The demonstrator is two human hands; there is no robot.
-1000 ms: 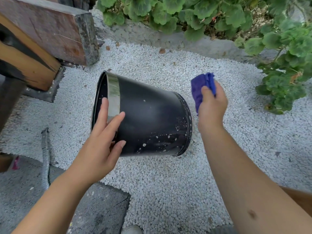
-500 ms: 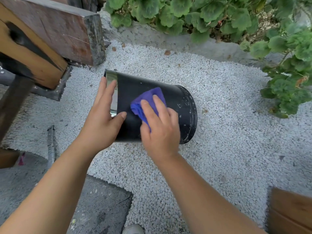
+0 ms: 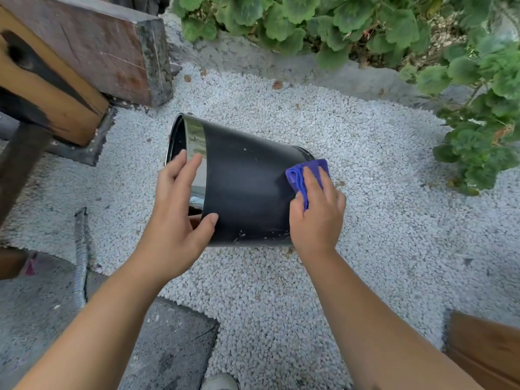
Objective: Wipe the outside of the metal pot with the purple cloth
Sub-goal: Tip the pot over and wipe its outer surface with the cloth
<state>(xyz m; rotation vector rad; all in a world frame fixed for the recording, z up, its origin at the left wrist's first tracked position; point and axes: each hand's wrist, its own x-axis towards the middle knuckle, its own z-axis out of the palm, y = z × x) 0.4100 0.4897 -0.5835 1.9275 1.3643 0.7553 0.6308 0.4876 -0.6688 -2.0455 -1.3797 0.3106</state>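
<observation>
No brand, label or readable writing is seen on the metal pot (image 3: 247, 192) or anywhere else in view. The pot is laid on its side on white gravel (image 3: 365, 220), its open mouth turned to the left and its base to the right. Its wall is matt black, flecked with pale specks near the lower edge, and a shiny band is seen just below the rim. The left hand (image 3: 180, 218) is spread flat against the pot near the rim, fingers fanned over the shiny band and thumb set on the black wall. The purple cloth (image 3: 305, 175) is bunched and pressed against the pot's base end by the right hand (image 3: 318, 215), whose fingers are laid over it. The scene is outdoors: the gravel is bordered by a concrete edge (image 3: 253, 57) with green leafy plants (image 3: 351, 21) behind, weathered wooden beams (image 3: 84, 46) at the upper left, and a dark paving slab (image 3: 168, 342) in the foreground. A wooden plank (image 3: 484, 353) is seen at the lower right.
</observation>
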